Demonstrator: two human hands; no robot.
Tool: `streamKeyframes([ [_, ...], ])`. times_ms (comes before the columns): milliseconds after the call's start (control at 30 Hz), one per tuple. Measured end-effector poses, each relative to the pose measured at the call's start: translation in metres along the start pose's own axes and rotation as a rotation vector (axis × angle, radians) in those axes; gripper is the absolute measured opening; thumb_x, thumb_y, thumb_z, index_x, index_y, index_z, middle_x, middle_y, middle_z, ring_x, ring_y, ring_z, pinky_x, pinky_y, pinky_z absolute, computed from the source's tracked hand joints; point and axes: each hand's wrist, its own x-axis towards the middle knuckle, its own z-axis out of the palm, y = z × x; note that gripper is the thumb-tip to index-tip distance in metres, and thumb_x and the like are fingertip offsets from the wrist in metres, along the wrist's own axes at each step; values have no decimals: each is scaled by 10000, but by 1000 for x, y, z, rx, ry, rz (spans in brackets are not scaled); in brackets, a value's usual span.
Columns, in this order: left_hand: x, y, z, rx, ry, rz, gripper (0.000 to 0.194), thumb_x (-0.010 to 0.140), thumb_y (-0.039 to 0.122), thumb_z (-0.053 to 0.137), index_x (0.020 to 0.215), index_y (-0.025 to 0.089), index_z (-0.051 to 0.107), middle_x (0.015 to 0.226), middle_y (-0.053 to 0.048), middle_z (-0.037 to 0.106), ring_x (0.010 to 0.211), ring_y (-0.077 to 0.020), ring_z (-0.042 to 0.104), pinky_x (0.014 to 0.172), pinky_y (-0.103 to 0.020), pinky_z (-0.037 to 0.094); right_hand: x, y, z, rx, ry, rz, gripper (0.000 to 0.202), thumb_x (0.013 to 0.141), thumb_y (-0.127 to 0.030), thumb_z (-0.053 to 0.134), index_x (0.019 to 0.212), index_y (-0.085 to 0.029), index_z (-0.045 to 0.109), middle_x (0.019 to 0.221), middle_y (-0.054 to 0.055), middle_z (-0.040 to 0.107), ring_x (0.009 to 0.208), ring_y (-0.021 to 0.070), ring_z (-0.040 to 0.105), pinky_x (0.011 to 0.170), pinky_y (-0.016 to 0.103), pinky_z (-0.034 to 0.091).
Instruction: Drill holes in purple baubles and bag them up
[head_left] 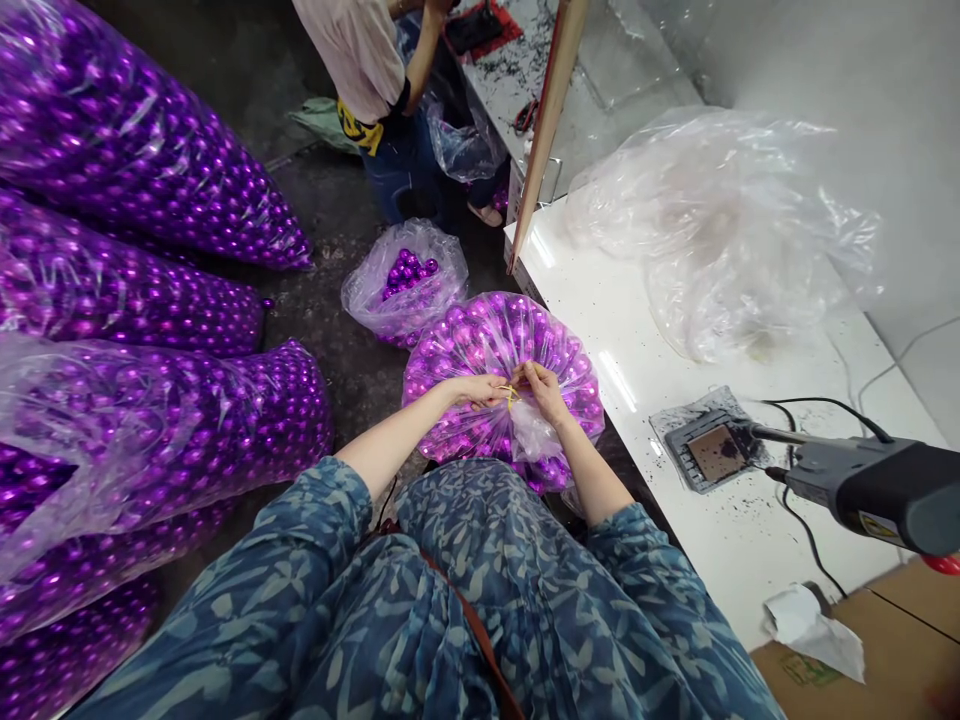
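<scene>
Bag of purple balls [495,345], on the floor just left of the white tabletop [675,400], looks light, slippery and crushable (thin film), best held at its gathered neck, where left hand [474,390] and right hand [541,390] fingers pinch a yellow tie [511,395].

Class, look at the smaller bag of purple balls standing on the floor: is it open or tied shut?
Open: the smaller bag's mouth gapes, purple balls showing uncovered.
</scene>
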Motion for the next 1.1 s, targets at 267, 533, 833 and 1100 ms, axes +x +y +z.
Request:
streamKeyframes([
  [267,1,-10,-7,-216,-146,9,357,880,433,684,714,198,474,468,91,276,370,-53,168,377,-189,141,0,3,0,27,29,-16,645,737,-835,593,843,-201,645,719,25,664,665,161,608,710,308,534],
  [533,5,-28,7,-349,-63,115,456,1000,403,457,605,201,350,467,78,221,381,-56,148,374,-183,167,-13,-8,-11,-102,-131,-110,603,823,-766,564,684,-185,647,751,33,623,771,165,574,830,315,472],
  [833,10,-28,24,-125,249,201,298,947,464,558,859,184,506,515,117,273,390,-57,215,421,-182,223,-27,-4,-20,-450,-184,-152,655,844,-767,529,613,-169,667,643,22,524,664,143,487,727,305,419],
  [1100,16,-33,46,463,748,293,95,908,158,533,968,172,604,743,-32,628,749,-193,632,726,-291,465,-22,-2,-18,-130,30,17,603,892,-744,460,961,-186,676,819,56,668,759,180,626,732,314,525],
])
